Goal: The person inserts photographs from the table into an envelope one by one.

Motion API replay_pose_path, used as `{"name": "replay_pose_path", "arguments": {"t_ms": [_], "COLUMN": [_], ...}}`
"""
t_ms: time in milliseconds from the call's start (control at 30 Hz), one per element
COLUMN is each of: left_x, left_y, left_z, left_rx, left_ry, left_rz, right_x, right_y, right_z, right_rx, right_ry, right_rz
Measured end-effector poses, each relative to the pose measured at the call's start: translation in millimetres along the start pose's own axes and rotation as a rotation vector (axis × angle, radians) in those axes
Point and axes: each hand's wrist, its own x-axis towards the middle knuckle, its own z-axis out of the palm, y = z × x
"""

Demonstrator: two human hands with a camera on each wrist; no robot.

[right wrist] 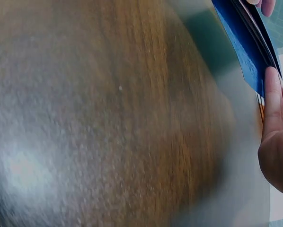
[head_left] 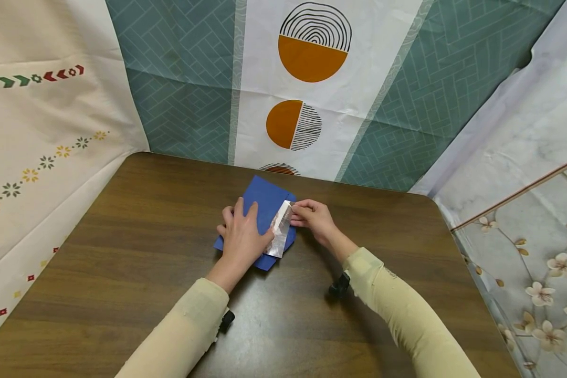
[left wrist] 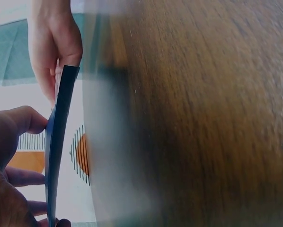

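A piece of blue folded paper (head_left: pixel 263 195), shaped much like an envelope, is held a little above the table. Across its right side lies a shiny silver strip (head_left: pixel 280 231). My left hand (head_left: pixel 243 233) holds the paper, two fingers spread over its top face and the others at its left edge. The left thumb touches the strip. My right hand (head_left: pixel 315 218) pinches the strip's upper end at the paper's right edge. Edge-on in the left wrist view, the blue paper (left wrist: pixel 58 137) stands apart from the table. Layers show inside the blue paper (right wrist: pixel 243 45) in the right wrist view.
A brown wooden table (head_left: pixel 123 294) extends around the hands. Behind it hangs a patterned cloth (head_left: pixel 184 79), with a cream cloth (head_left: pixel 42 126) on the left and a floral one (head_left: pixel 538 262) on the right. Each wrist carries a small black camera (head_left: pixel 340 285).
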Motion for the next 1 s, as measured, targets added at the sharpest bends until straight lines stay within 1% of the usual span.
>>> {"name": "replay_pose_path", "arguments": {"t_ms": [267, 433, 667, 800, 1000], "left_x": [-0.2, -0.2, -0.8, -1.2, -1.6], "left_y": [0.8, 0.4, 1.1, 1.6, 2.7], "left_z": [-0.5, -0.9, -0.8, -0.1, 0.1], "left_rx": [-0.014, -0.022, -0.030, -0.032, -0.034], "left_ry": [-0.012, -0.010, -0.012, -0.010, -0.012], "left_rz": [-0.005, -0.006, -0.008, -0.005, -0.001], "right_x": [-1.7, -3.0, -1.1, 0.3, 1.8], "right_y": [1.5, 1.4, 2.8, 3.8, 3.3], "right_z": [6.9, 5.4, 1.6, 2.8, 5.9], "right_rx": [0.010, -0.031, -0.079, -0.084, -0.078], "right_ry": [-0.011, -0.058, -0.097, -0.100, -0.080], "right_rz": [-0.001, 0.023, 0.025, 0.020, 0.014]}}
